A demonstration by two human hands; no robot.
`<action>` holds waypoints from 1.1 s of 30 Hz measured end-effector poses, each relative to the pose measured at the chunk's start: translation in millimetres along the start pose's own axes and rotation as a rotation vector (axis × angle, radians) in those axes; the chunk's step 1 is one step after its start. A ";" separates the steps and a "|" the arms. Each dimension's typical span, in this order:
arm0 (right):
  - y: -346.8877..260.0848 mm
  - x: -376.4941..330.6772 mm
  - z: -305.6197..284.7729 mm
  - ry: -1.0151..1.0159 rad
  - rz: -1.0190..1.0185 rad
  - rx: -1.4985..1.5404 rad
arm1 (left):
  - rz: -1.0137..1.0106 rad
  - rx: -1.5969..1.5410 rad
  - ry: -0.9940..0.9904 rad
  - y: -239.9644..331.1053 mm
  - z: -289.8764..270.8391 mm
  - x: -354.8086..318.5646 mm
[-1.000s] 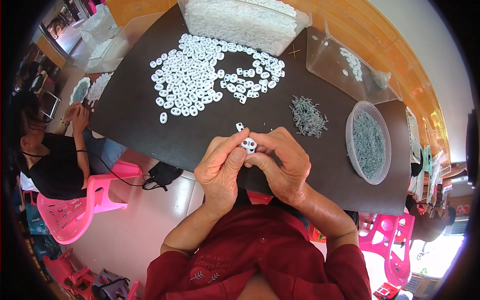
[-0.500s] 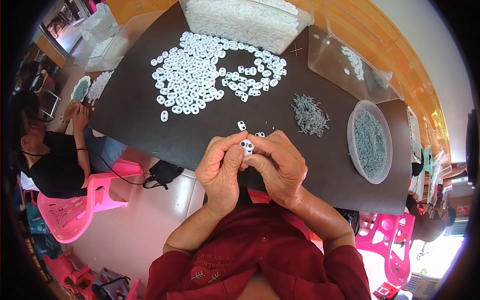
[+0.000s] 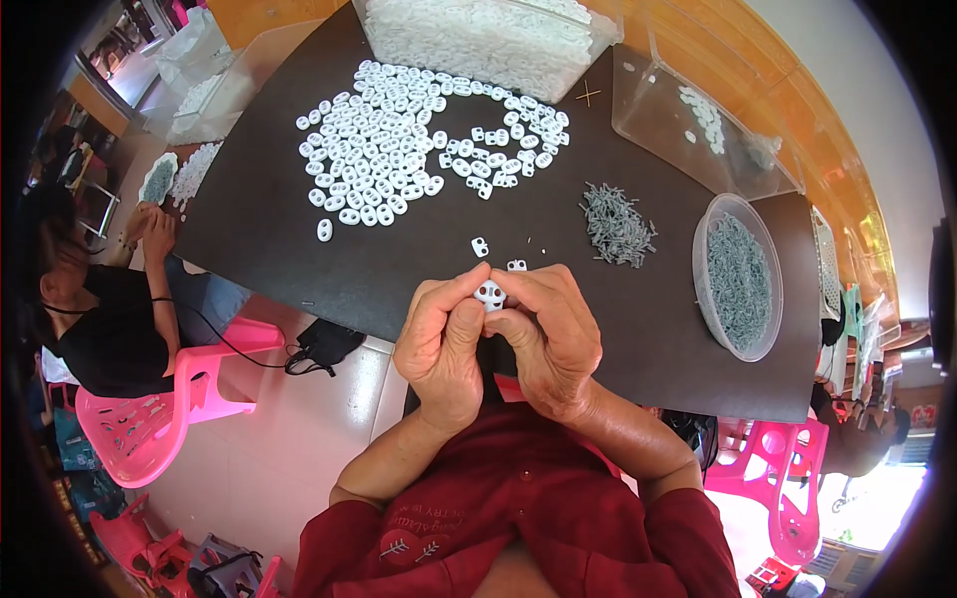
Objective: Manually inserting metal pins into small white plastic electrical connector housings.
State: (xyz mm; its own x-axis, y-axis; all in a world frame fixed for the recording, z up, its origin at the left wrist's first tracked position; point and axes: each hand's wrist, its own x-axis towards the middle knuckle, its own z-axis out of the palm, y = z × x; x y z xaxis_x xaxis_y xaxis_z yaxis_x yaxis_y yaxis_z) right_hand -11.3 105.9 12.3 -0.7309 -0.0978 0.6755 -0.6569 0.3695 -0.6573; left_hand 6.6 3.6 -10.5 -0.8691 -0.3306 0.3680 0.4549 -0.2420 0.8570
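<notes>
Between the thumbs and forefingers of my left hand and my right hand is a small white plastic toggle with holes, just above the table's near edge. Both hands are closed on it, their fingertips nearly meeting and hiding its sides. Just beyond my fingers, a loose white piece with holes and another white piece lie on the dark table. Farther off spreads a large group of white oval two-holed pieces. To the right sits a pile of thin grey parts, too small to identify.
A clear bin heaped with white pieces stands at the back. On the right are a round tub of grey parts and a clear tray. Leftward, another person sits on a pink chair, hands near a small dish.
The white toggle has tilted between my fingertips, so its holes show at a different angle. My right hand has shifted slightly left; both hands still grip the piece.
</notes>
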 end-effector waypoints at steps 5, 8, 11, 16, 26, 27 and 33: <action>1.8 0.5 2.2 -0.018 -0.037 -0.014 | -0.013 -0.047 0.040 0.6 3.2 -1.1; 3.1 -0.6 1.6 -0.019 -0.046 0.001 | -0.008 -0.046 0.041 0.2 3.4 -2.6; 3.9 -1.9 1.8 -0.013 -0.070 -0.012 | 0.000 -0.028 0.038 -0.1 3.1 -4.1; 1.9 -1.1 3.6 -0.010 -0.084 -0.039 | 0.030 0.020 0.046 -4.1 2.2 -5.6; 7.9 -2.0 6.3 0.021 -0.243 -0.088 | 0.107 0.080 0.093 -6.8 6.7 -4.9; 8.0 -1.8 6.0 0.020 -0.251 -0.091 | 0.092 0.085 0.091 -5.8 7.2 -5.1; 1.4 5.6 0.8 0.022 -0.230 -0.084 | 0.152 0.192 0.046 -0.5 4.1 -3.5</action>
State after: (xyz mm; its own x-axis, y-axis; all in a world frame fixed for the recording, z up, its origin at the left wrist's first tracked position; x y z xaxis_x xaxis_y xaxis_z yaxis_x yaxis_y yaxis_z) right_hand -16.5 105.2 14.9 -0.5588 -0.1682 0.8121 -0.7872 0.4156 -0.4556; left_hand 8.6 8.6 -10.8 -0.7817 -0.3925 0.4847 0.5305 -0.0097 0.8477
